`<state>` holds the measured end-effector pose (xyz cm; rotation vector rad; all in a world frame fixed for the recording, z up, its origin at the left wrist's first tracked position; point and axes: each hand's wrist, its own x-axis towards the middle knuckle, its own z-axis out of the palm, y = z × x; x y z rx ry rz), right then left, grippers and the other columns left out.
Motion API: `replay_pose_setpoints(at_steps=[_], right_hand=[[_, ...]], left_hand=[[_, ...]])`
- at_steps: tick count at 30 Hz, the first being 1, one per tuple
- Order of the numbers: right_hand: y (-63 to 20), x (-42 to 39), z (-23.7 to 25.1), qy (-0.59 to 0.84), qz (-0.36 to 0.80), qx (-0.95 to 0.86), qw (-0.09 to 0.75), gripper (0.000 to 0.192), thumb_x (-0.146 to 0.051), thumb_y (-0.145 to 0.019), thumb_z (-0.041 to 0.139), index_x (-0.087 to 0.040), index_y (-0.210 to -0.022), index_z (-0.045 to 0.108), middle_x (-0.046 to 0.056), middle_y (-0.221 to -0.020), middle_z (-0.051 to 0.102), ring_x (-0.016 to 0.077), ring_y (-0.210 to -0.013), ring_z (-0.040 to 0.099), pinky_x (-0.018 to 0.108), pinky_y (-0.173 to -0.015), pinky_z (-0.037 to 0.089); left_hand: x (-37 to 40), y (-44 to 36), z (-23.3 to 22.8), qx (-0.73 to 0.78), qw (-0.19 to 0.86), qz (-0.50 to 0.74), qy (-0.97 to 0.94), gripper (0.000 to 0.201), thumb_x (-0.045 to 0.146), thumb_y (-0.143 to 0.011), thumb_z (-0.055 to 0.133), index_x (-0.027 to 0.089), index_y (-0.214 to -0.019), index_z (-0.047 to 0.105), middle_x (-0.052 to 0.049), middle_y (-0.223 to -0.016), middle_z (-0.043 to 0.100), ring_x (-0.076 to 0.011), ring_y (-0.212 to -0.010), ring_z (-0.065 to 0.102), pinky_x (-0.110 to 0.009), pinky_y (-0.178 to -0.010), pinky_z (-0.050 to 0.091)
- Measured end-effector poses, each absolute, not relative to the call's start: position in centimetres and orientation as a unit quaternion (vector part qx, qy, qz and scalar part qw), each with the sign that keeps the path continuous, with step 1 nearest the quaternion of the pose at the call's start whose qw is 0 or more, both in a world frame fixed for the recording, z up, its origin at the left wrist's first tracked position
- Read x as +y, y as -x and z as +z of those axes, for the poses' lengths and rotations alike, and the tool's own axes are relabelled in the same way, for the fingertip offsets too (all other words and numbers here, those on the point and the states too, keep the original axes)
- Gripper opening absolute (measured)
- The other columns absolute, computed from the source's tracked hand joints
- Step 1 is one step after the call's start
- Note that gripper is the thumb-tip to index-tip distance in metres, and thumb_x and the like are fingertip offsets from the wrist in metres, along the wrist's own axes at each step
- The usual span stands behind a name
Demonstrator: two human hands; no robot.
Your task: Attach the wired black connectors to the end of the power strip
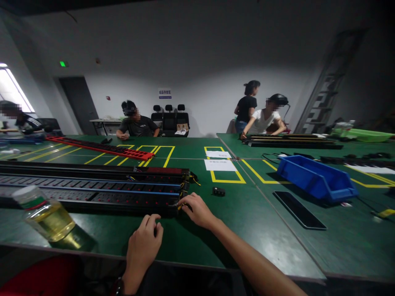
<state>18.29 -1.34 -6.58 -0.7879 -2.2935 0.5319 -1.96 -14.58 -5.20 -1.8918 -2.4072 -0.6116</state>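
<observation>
Long black strips (123,202) with rows of small red dots and blue lines between them lie side by side on the green table. At the right end of the nearest strip, my right hand (197,210) has thumb and fingers closed on a short yellow wire (180,206), mostly covered by the fingertips. My left hand (144,239) rests near the table's front edge, just below the strips. Its fingers are bent, with a gap to the thumb and nothing visible in them. Another yellow wire (195,179) sticks out from the farther strip's end.
A bottle of yellow liquid (51,218) stands at the left. Right of my hands are a small black part (219,191), a black phone-like slab (299,209) and a blue bin (317,176). A red frame (101,147) lies beyond the strips. Several people work farther back.
</observation>
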Motion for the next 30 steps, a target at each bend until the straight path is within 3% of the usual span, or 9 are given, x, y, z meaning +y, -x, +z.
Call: replay_pose_setpoints(at_steps=[7,12,19,26,30], right_hand=[[-18.0,-1.3,-6.6,0.294,0.252,-0.850,0.357,0.045,-0.008,-0.076,0.063,-0.026,-0.115,0.077,0.001,-0.117,0.078,0.0239,-0.109,0.063,0.038,-0.101,0.047],[-18.0,-1.1,-6.5,0.324,0.294,-0.821,0.367,0.042,-0.011,-0.077,0.057,-0.024,-0.110,0.080,0.001,-0.112,0.079,0.0226,-0.105,0.065,0.035,-0.098,0.049],[-17.9,-1.7,-6.7,0.315,0.212,-0.860,0.341,0.050,-0.013,-0.078,0.062,-0.025,-0.125,0.075,0.003,-0.118,0.078,0.0237,-0.107,0.061,0.038,-0.099,0.046],[-18.4,-1.0,-5.9,0.403,0.174,-0.788,0.431,0.019,-0.019,-0.091,0.058,-0.020,-0.097,0.076,0.005,-0.098,0.077,0.0210,-0.095,0.063,0.032,-0.088,0.048],[-20.6,0.0,-5.3,0.553,0.004,-0.769,0.320,0.020,-0.025,-0.096,0.058,-0.019,-0.085,0.074,0.010,-0.091,0.073,0.0242,-0.091,0.060,0.035,-0.083,0.043]], left_hand=[[-14.5,2.1,-5.4,-0.770,0.019,-0.191,0.609,0.024,0.025,-0.101,0.048,0.026,-0.113,0.068,-0.002,-0.106,0.070,-0.0166,-0.081,0.070,-0.026,-0.065,0.042],[-14.5,2.1,-5.4,-0.770,0.022,-0.188,0.610,0.023,0.024,-0.100,0.048,0.026,-0.112,0.068,-0.002,-0.106,0.070,-0.0165,-0.080,0.070,-0.026,-0.064,0.042],[-14.5,2.1,-5.5,-0.769,0.022,-0.190,0.610,0.022,0.024,-0.101,0.048,0.027,-0.110,0.068,-0.001,-0.106,0.070,-0.0164,-0.081,0.070,-0.025,-0.064,0.041],[-14.6,2.2,-5.5,-0.771,0.011,-0.195,0.606,0.022,0.024,-0.101,0.048,0.027,-0.110,0.068,0.000,-0.107,0.070,-0.0164,-0.082,0.070,-0.026,-0.065,0.041],[-14.6,2.2,-5.4,-0.773,0.006,-0.195,0.604,0.022,0.025,-0.101,0.048,0.027,-0.110,0.068,0.000,-0.107,0.070,-0.0159,-0.081,0.069,-0.026,-0.064,0.040]])
